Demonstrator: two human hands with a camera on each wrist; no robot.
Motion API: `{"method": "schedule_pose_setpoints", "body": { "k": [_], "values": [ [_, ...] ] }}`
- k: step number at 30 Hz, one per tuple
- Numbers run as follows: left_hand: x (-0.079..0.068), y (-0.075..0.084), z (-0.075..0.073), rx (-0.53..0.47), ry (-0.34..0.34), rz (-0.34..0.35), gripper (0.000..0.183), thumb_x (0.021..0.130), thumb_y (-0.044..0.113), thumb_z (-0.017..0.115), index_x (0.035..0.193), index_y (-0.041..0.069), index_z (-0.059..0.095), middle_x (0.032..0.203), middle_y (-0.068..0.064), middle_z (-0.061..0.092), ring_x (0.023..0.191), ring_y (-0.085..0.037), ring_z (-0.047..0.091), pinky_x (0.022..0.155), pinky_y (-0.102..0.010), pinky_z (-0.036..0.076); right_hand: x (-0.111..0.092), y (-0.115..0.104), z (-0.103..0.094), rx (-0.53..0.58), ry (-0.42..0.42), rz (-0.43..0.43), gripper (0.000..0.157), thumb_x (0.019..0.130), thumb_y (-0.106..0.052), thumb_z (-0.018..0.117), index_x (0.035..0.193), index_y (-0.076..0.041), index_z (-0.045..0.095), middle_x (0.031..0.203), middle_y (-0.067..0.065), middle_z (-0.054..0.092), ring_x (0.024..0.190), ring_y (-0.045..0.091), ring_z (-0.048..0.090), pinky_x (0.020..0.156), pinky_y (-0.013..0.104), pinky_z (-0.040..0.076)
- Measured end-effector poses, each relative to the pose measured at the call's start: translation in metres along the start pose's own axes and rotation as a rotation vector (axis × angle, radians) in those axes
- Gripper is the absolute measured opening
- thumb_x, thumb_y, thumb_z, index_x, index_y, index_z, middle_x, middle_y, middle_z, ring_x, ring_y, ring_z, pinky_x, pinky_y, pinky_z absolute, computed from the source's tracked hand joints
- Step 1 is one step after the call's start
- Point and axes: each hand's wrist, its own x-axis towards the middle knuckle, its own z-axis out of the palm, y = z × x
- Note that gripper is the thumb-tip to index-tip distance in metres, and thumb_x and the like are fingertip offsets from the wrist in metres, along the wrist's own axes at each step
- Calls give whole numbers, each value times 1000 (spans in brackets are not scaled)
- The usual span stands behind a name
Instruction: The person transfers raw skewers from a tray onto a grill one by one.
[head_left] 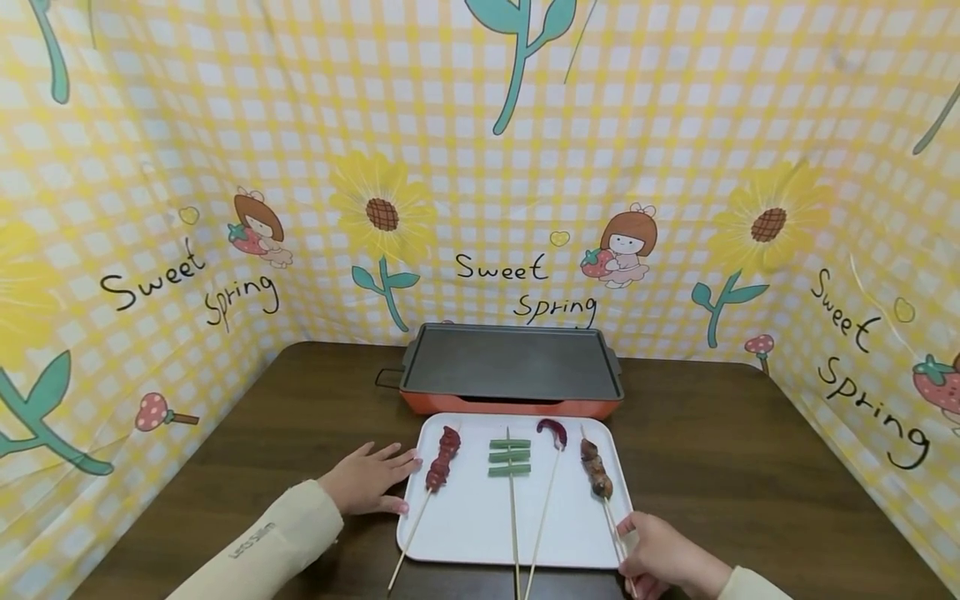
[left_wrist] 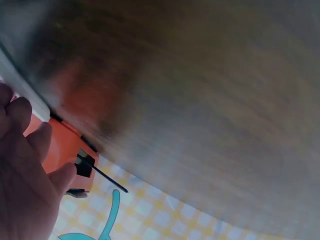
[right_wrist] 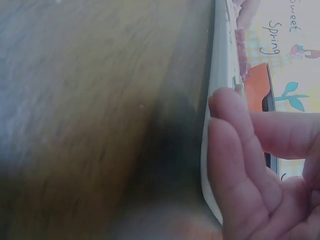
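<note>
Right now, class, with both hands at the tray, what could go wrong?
The sticks of the green-vegetable skewer and curved dark-red skewer converge at the near end, so grasping one might drag the other.
The left hand touches the edge of the white tray; a push could slide it.
The right hand grips the stick of the brown meat skewer by the tray's rim; lifting might catch it.
</note>
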Motion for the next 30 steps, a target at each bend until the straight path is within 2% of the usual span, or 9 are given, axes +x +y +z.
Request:
{"method": "schedule_pose_setpoints", "body": {
  "k": [7,13,21,25,30],
  "values": [
    [5,1,-2,-20,-13,-44,71,85,54,61,142,14,49,145,-3,46,137,-29,35,107,-56,27,1,-5,-3,129,-89,-5,32,81,11,58,107,8,39,55,7,56,44,9,53,43,21,45],
    [1,4,-3,22,8,-38,69,85,53,61,140,13,51,143,-4,49,135,-31,39,106,-56,28,1,-6,-4,224,-143,-7,34,80,11,57,109,4,39,57,8,57,46,9,56,44,19,46],
    [-2,6,-4,32,22,-32,69,85,53,60,140,13,51,143,-4,49,134,-31,40,106,-55,29,0,-9,-4,242,-133,-42,39,78,10,57,111,2,36,57,8,57,46,10,56,44,22,47],
    [-3,8,-6,53,28,-28,69,85,54,60,139,13,52,143,-3,49,131,-31,44,106,-55,29,2,-10,-3,273,-121,-76,42,78,11,56,112,4,33,58,10,57,46,11,55,45,23,47],
    [-4,10,-6,80,31,-24,68,85,53,60,139,12,53,142,-4,50,126,-31,50,105,-54,30,2,-11,-1,277,-122,-76,43,79,10,58,113,4,33,58,8,58,46,11,55,45,23,47]
  ]
}}
